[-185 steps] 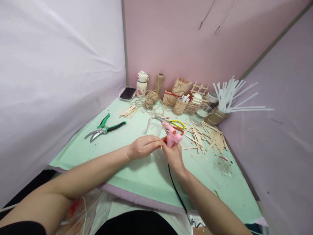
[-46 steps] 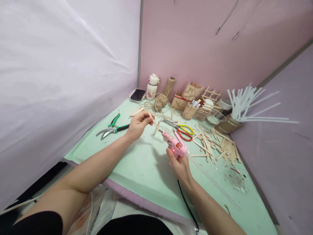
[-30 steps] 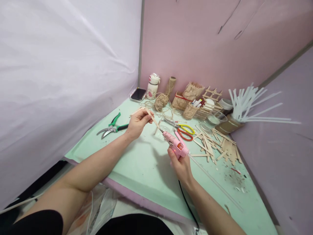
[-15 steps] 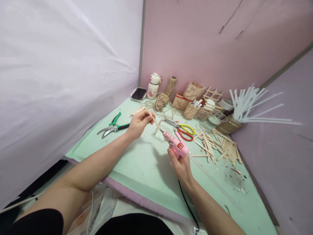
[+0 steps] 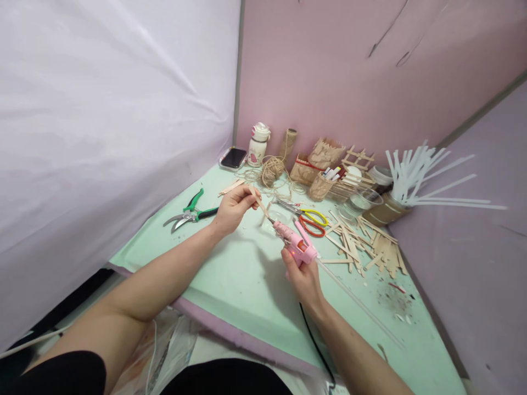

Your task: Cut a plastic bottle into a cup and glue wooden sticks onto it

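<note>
My left hand (image 5: 231, 209) is closed in a pinch on a thin wooden craft stick (image 5: 257, 199), held slanted above the green table (image 5: 242, 280). My right hand (image 5: 302, 278) grips a pink hot glue gun (image 5: 293, 241). Its nozzle points up and left at the lower end of the stick. A long clear glue stick (image 5: 358, 304) trails out of the gun's back toward the lower right, and a black cord (image 5: 315, 345) runs down along my right forearm.
Green-handled pruning shears (image 5: 189, 211) lie to the left. Yellow and red scissors (image 5: 308, 219), a pile of craft sticks (image 5: 366, 241), a twine ball (image 5: 269, 170), a phone (image 5: 233, 158), a bottle (image 5: 257, 145), stick-built holders (image 5: 321, 164) and a cup of white rods (image 5: 405, 181) crowd the back and right.
Since six seconds ago my left hand has moved up and left, away from the right hand, holding the stick. Over the last second and a half both hands have hardly moved.
</note>
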`<state>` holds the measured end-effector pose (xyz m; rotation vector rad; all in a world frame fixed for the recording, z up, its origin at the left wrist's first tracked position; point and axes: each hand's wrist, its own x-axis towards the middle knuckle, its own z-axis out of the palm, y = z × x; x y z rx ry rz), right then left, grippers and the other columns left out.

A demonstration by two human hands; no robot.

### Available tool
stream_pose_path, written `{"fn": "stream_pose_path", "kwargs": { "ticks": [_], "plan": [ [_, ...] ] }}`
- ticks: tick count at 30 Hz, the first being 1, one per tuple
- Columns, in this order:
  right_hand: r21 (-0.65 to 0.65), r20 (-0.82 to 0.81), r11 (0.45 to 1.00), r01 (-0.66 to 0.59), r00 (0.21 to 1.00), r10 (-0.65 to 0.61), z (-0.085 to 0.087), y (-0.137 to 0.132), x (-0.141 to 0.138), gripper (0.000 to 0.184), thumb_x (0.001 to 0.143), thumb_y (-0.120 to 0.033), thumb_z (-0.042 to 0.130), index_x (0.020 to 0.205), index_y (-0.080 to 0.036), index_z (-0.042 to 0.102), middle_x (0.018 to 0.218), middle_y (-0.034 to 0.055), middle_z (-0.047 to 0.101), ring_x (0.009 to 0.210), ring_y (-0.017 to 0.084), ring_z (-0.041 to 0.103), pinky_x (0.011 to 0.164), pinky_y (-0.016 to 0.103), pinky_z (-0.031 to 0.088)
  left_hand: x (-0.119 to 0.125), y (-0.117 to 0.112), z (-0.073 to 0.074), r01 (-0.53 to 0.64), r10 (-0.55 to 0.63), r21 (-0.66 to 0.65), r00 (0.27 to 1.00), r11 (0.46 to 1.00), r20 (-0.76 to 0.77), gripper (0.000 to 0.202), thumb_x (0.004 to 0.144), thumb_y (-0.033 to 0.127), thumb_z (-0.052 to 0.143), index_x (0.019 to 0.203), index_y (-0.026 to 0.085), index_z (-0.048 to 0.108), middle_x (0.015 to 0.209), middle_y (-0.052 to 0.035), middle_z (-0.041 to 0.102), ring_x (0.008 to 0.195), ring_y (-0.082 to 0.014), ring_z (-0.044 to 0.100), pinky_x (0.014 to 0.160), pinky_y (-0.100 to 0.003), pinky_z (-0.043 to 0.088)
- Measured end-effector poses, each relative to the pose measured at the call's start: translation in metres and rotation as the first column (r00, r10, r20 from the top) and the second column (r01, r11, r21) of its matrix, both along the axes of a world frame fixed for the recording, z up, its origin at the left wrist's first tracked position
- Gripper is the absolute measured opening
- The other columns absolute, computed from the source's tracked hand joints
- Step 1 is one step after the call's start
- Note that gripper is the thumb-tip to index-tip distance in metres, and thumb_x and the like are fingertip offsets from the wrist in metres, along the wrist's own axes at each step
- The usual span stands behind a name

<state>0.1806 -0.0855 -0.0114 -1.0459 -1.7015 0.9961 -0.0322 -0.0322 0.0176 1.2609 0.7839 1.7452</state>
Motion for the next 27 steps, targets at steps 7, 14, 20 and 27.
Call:
{"fn": "stream_pose_path", "kwargs": {
  "ticks": [7,14,20,27],
  "plan": [
    [-0.031,0.008,0.999,0.019,1.0,-0.018,-0.0074,0.0002,0.0012,0.038,0.086,-0.048,0.054,0.109,-0.02,0.065,0.071,0.003,0.063,0.078,0.024,0.061,0.066,0.035,0.05,0.0007,0.0005,-0.0019,0.003,-0.001,0.038,0.999,0.999,-0.038,0.018,0.078,0.034,0.069,0.08,0.017,0.065,0.075,-0.0016,0.06,0.063,-0.0098,0.053,0.062,-0.025,0.045],
    [-0.04,0.018,0.999,0.004,1.0,-0.003,-0.0028,-0.0006,-0.0008,0.039,0.086,-0.045,0.054,0.116,-0.021,0.063,0.08,0.0039,0.065,0.079,0.024,0.06,0.068,0.035,0.05,0.0018,-0.0034,0.0,-0.042,0.051,0.062,0.987,0.997,-0.153,0.017,0.08,0.033,0.066,0.08,0.016,0.064,0.078,-0.0028,0.061,0.062,-0.0103,0.054,0.062,-0.026,0.047],
    [-0.084,0.065,0.996,0.019,0.998,-0.014,-0.005,-0.0021,0.0006,0.038,0.088,-0.046,0.052,0.112,-0.02,0.064,0.072,0.0018,0.06,0.068,0.02,0.056,0.064,0.033,0.049,0.0017,-0.0034,-0.0004,-0.045,0.053,0.061,0.989,0.997,-0.137,0.016,0.079,0.032,0.066,0.08,0.016,0.065,0.076,-0.0022,0.061,0.061,-0.0099,0.054,0.061,-0.026,0.046],
    [-0.057,0.078,0.998,0.024,0.997,-0.02,-0.0058,-0.0011,0.0001,0.047,0.088,-0.047,0.052,0.125,-0.019,0.059,0.078,0.0028,0.065,0.072,0.02,0.059,0.067,0.032,0.048,0.0028,-0.0043,-0.0007,-0.041,0.055,0.082,0.983,0.996,-0.174,0.014,0.081,0.028,0.063,0.078,0.015,0.063,0.074,-0.0016,0.06,0.061,-0.0095,0.053,0.062,-0.025,0.045]
  ]
}}
